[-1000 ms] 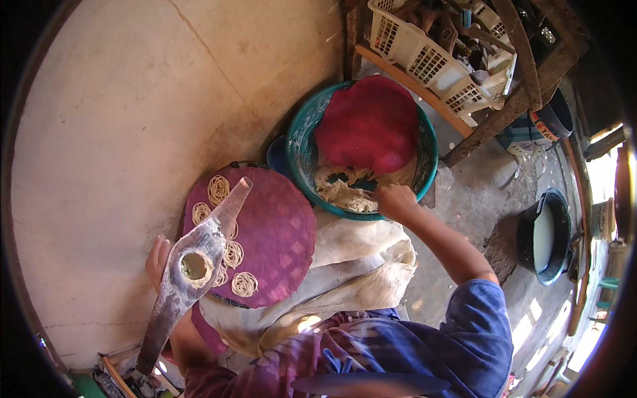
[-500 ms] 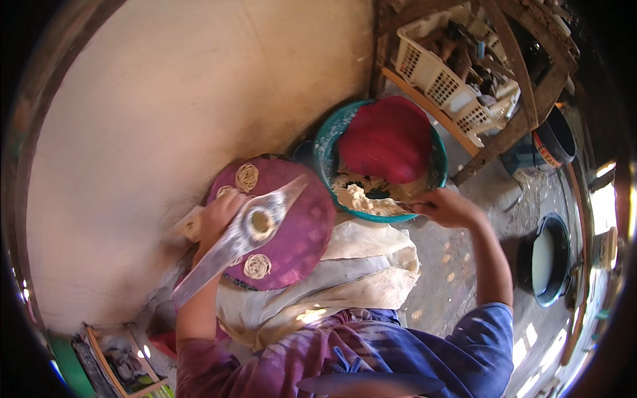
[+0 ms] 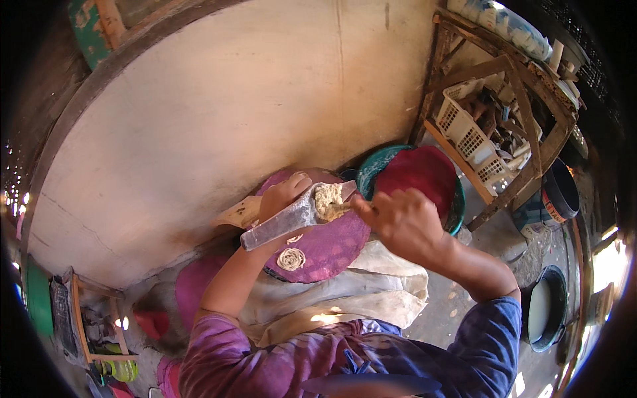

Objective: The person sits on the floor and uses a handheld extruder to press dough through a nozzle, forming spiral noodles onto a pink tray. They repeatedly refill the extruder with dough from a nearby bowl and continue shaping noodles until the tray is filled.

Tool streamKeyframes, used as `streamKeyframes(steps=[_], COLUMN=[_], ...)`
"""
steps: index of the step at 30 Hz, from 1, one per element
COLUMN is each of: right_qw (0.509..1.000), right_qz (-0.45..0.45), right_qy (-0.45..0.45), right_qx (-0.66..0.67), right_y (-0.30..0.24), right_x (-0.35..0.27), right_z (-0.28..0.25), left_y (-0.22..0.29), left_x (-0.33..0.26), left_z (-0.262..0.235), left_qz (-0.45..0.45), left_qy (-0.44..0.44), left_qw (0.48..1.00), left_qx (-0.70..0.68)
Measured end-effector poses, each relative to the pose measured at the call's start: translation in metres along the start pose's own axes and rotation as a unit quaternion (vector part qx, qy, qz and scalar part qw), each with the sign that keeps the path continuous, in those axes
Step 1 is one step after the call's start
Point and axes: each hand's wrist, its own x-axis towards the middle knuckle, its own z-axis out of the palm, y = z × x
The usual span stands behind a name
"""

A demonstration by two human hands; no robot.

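My left hand (image 3: 285, 191) is closed round a hand press (image 3: 279, 222), a long pale bar with a round opening, raised above a round board (image 3: 332, 249) covered in purple cloth. Cream-coloured dough (image 3: 328, 199) is heaped in the opening. My right hand (image 3: 408, 222) is closed, its fingertips at the dough; it grips a thin utensil like a spoon, mostly hidden by fingers. Coiled dough strands (image 3: 290, 259) lie on the board's near side. Behind my right hand, a red cloth (image 3: 421, 176) lies in a teal basin (image 3: 367, 166).
A cream wall (image 3: 199, 132) rises just beyond the board. At the far right, a wooden rack (image 3: 491, 66) holds a white plastic crate (image 3: 461, 129) of mixed items. Dark buckets (image 3: 559, 189) stand at the right, and a pale cloth (image 3: 391, 278) covers my lap.
My right hand has moved left from the basin to the press, bringing dough to its opening. My left hand and the press have shifted right and tilted. The view has swung, too.
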Motion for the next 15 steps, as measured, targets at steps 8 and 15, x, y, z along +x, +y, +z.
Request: streamKeyframes(steps=[8,15], right_qw=[0.996,0.998], right_qz=[0.062,-0.059], right_qy=[0.057,0.012], right_qx=[-0.012,-0.005], right_y=[0.006,-0.011], right_x=[-0.003,0.035], right_z=[-0.04,-0.038], left_y=[-0.034,-0.012], left_x=[-0.031,-0.025], left_z=[-0.043,-0.039], left_qz=[-0.056,-0.037], left_qy=[0.084,0.07], left_qw=[0.989,0.995], left_qx=[0.112,0.053])
